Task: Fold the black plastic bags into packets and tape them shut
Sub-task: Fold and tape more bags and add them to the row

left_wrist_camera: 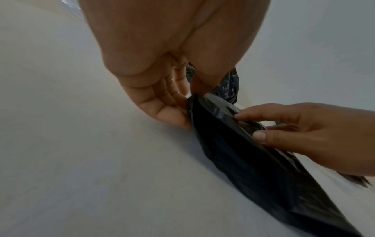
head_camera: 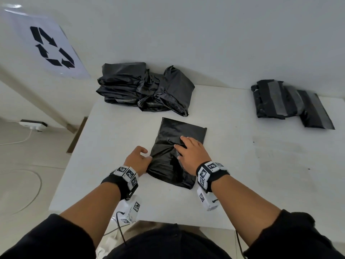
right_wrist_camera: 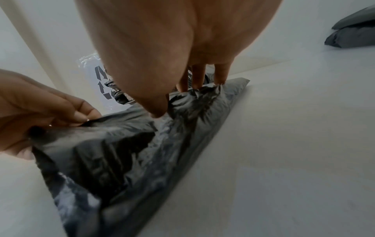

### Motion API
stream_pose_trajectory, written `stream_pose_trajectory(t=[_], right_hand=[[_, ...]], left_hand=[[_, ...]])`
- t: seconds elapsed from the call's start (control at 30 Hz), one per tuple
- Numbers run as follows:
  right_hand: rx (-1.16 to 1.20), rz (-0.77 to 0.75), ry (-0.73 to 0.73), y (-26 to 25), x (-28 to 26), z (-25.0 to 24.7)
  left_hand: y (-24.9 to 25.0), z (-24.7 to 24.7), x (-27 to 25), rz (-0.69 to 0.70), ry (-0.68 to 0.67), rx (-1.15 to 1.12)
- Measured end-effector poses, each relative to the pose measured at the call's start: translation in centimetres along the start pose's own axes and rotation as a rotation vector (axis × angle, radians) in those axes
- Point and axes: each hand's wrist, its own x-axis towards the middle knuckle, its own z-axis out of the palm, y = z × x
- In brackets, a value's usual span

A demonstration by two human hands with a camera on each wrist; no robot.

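A flat black plastic bag lies mid-table, its near part crumpled. My left hand pinches the bag's left edge between thumb and fingers; the right wrist view shows that pinch on the raised edge, left hand. My right hand rests on top of the bag with fingers spread and fairly straight, fingertips pressing the plastic down. In the left wrist view the bag runs from my left hand to under my right hand.
A heap of loose black bags sits at the back of the white table against the wall. Taped black packets lie at the back right. A recycling sign hangs on the left wall; a power strip lies on the floor.
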Motion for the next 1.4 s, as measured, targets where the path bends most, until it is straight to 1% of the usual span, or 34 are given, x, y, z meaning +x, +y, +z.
stream_pose_trajectory(t=[0.07,0.13,0.27,0.43,0.53,0.6,0.7,0.8,0.87,0.93,1.0,1.03,1.13,1.17,1.23,1.3,1.33,1.4], right_hand=[[0.007,0.003,0.085,-0.2,-0.5,0.1],[-0.01,-0.008,0.126,-0.1,-1.2,0.5],[-0.023,0.034,0.026,-0.3,-2.1,0.9],[0.021,0.135,-0.063,-1.1,-1.3,-0.2],[0.029,0.229,-0.111,-0.7,-0.9,-0.3],[0.043,0.255,-0.121,-0.5,-0.8,-0.4],[0.082,0.205,-0.152,-0.8,-0.7,-0.7],[0.118,0.183,-0.214,-2.1,-0.9,-0.7],[0.139,0.204,-0.237,-2.9,-1.0,-0.6],[0.14,0.203,-0.276,-3.5,-1.1,-0.7],[0.132,0.173,-0.304,-4.0,-1.0,-0.8],[0.132,0.153,-0.288,-4.1,-0.8,-0.9],[0.071,0.07,-0.126,-3.9,0.2,-1.2],[0.042,0.041,-0.095,-3.7,0.6,-1.3],[0.001,0.013,-0.14,-3.2,1.2,-1.4],[-0.047,0.024,-0.209,-2.8,1.5,-1.4],[-0.079,0.033,-0.214,-2.8,1.7,-1.5],[-0.108,0.053,-0.171,-3.1,2.1,-2.1]], left_hand=[[-0.8,0.0,-0.3,0.01,-0.044,0.003],[-1.5,0.0,-0.6,0.04,-0.076,0.048],[-2.5,-0.3,-1.3,0.054,-0.05,-0.003],[-3.0,-0.8,-2.2,0.069,0.055,-0.028],[-3.1,-1.4,-2.6,0.031,0.145,-0.08],[-3.5,-1.8,-2.8,0.015,0.158,-0.132],[-3.8,-1.9,-2.7,0.025,0.065,-0.074],[-2.9,-1.1,-2.4,0.053,-0.044,-0.098],[-2.3,-0.5,-2.0,0.067,-0.078,-0.123],[-2.0,-0.1,-1.6,0.081,-0.079,-0.111],[-2.0,0.1,-1.3,0.092,-0.058,-0.057],[-1.9,0.1,-1.2,0.097,-0.044,-0.027],[-1.8,0.1,-1.1,0.129,0.003,0.018],[-1.8,0.0,-1.2,0.151,0.026,0.013],[-2.1,-0.1,-1.1,0.191,0.102,-0.012],[-2.3,-0.5,-0.8,0.208,0.196,-0.042],[-2.3,-0.7,-0.6,0.207,0.226,-0.06],[-2.2,-1.0,-0.3,0.201,0.244,-0.089]])
